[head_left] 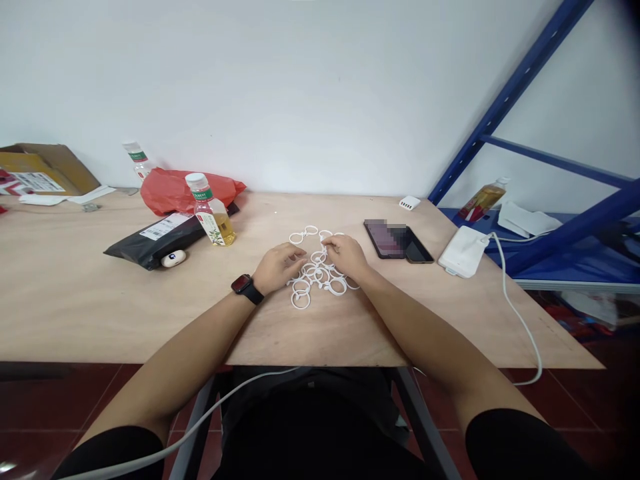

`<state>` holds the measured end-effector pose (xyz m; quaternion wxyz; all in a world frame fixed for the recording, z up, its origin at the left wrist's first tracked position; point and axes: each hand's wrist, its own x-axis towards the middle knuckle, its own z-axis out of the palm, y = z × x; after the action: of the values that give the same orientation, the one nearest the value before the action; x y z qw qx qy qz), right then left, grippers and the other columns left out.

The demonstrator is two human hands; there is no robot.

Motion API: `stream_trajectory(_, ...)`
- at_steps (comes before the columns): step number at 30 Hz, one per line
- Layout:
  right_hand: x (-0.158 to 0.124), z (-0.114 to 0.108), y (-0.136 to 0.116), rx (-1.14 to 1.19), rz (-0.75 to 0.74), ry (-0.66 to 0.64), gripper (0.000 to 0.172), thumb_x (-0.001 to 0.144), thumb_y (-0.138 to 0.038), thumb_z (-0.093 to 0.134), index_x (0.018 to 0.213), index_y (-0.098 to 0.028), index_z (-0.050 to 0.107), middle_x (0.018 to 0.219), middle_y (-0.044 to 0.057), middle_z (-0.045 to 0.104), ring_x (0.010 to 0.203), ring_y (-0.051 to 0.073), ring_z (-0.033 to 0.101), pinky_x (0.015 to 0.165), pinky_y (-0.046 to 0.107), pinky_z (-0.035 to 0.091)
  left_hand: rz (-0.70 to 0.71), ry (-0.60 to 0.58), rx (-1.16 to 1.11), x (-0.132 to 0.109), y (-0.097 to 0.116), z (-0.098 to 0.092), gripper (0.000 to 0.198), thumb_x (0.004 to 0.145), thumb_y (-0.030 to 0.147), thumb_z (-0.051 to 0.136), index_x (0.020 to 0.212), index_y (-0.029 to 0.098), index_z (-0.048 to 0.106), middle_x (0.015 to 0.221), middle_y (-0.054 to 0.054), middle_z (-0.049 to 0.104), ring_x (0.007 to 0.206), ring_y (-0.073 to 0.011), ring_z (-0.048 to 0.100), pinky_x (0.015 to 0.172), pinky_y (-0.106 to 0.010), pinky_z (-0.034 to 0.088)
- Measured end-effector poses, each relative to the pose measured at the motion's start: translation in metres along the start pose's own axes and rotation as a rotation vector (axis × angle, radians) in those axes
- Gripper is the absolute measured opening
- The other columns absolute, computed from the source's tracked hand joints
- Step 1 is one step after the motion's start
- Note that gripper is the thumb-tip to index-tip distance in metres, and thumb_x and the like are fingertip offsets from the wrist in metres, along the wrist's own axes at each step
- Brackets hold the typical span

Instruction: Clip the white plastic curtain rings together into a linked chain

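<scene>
10 o'clock btl [206, 208]: amber liq. [226, 232] inside. Round white rings [319, 273]; L hand [280, 268] open, curved; R hand [347, 255] grip: can't tell.

The person [320, 433] is wearing a black top [300, 447] whose plain, short sleeves [520, 443] are leaving both forearms bare. A black smartwatch [242, 284] with a rounded-rectangular, glossy dark screen is sitting on the left wrist, its smooth black strap [257, 296] wrapping snugly around. Dark grey cloth [350, 383] is covering the lap.
</scene>
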<state>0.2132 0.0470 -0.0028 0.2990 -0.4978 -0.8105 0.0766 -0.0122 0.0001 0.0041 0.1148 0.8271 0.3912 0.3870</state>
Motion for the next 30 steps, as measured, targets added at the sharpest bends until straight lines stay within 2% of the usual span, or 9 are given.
stream_trajectory(4,0.001,0.003,0.002,0.034,-0.187,-0.041,0.034,0.073,-0.003,0.053,0.094,-0.021,0.073,0.111,0.006,0.070,0.105,0.023,0.060,0.095,0.039,0.044,-0.016,-0.056,-0.008,0.001,0.004,0.000,0.016,0.090,0.031,0.058,0.091,0.018,0.069,0.088,-0.005,0.070,0.077,-0.0154,0.064,0.073,-0.029,0.051)
stream_trajectory(7,-0.001,0.007,0.000,0.063,-0.291,-0.104,0.032,0.069,-0.005,0.059,0.090,-0.022,0.074,0.114,0.006,0.068,0.106,0.024,0.059,0.095,0.040,0.043,-0.021,-0.079,-0.008,0.001,0.006,-0.001,0.018,0.090,0.032,0.059,0.091,0.018,0.069,0.087,-0.005,0.071,0.077,-0.0158,0.064,0.073,-0.030,0.051)
stream_trajectory(9,-0.002,0.009,-0.001,0.064,-0.320,-0.151,0.029,0.069,-0.007,0.061,0.088,-0.024,0.075,0.110,0.005,0.070,0.103,0.023,0.059,0.094,0.039,0.043,-0.017,-0.092,-0.012,0.001,0.006,-0.001,0.018,0.090,0.033,0.060,0.091,0.018,0.070,0.087,-0.005,0.071,0.077,-0.0156,0.064,0.073,-0.029,0.051)
stream_trajectory(13,-0.002,0.011,-0.001,0.071,-0.303,-0.137,0.021,0.072,-0.009,0.063,0.084,-0.023,0.074,0.103,0.004,0.072,0.097,0.022,0.061,0.091,0.038,0.042,-0.021,-0.086,-0.011,0.000,0.004,-0.001,0.015,0.089,0.030,0.061,0.092,0.018,0.069,0.087,-0.005,0.070,0.078,-0.0157,0.064,0.074,-0.029,0.051)
stream_trajectory(18,-0.002,0.008,-0.009,0.170,-0.301,0.021,0.011,0.080,-0.015,0.063,0.085,-0.020,0.070,0.095,0.005,0.072,0.092,0.021,0.061,0.089,0.036,0.041,0.035,-0.005,-0.021,-0.001,0.001,-0.001,0.023,0.090,0.029,0.060,0.108,0.017,0.066,0.103,-0.009,0.066,0.085,-0.0158,0.063,0.080,-0.031,0.053)
stream_trajectory(21,-0.007,0.005,-0.020,0.231,-0.306,0.011,0.012,0.087,-0.020,0.057,0.091,-0.020,0.069,0.089,0.004,0.071,0.086,0.019,0.061,0.084,0.033,0.042,0.059,0.047,-0.040,-0.001,0.001,-0.001,0.026,0.091,0.031,0.059,0.112,0.017,0.066,0.109,-0.010,0.063,0.092,-0.0163,0.063,0.082,-0.030,0.054)
stream_trajectory(25,-0.014,0.003,-0.030,0.322,-0.293,-0.049,0.017,0.091,-0.023,0.053,0.095,-0.020,0.069,0.087,0.002,0.071,0.079,0.015,0.062,0.076,0.028,0.043,0.055,0.021,-0.040,0.001,0.003,-0.002,0.023,0.092,0.033,0.059,0.107,0.019,0.068,0.099,-0.007,0.069,0.084,-0.0151,0.065,0.077,-0.028,0.054)
stream_trajectory(28,-0.016,0.002,-0.032,0.387,-0.247,-0.053,0.017,0.090,-0.024,0.054,0.094,-0.020,0.070,0.084,0.001,0.071,0.075,0.014,0.063,0.070,0.025,0.044,0.026,0.007,-0.012,0.002,0.007,-0.003,0.020,0.092,0.034,0.060,0.100,0.019,0.071,0.086,-0.005,0.073,0.072,-0.0141,0.065,0.070,-0.027,0.051)
stream_trajectory(30,-0.017,0.001,-0.033,0.396,-0.223,-0.049,0.017,0.088,-0.025,0.055,0.091,-0.020,0.071,0.081,0.001,0.071,0.072,0.013,0.063,0.069,0.024,0.044,0.023,0.010,0.002,0.002,0.008,-0.003,0.020,0.092,0.035,0.060,0.096,0.019,0.072,0.084,-0.005,0.073,0.070,-0.0143,0.065,0.069,-0.027,0.050)
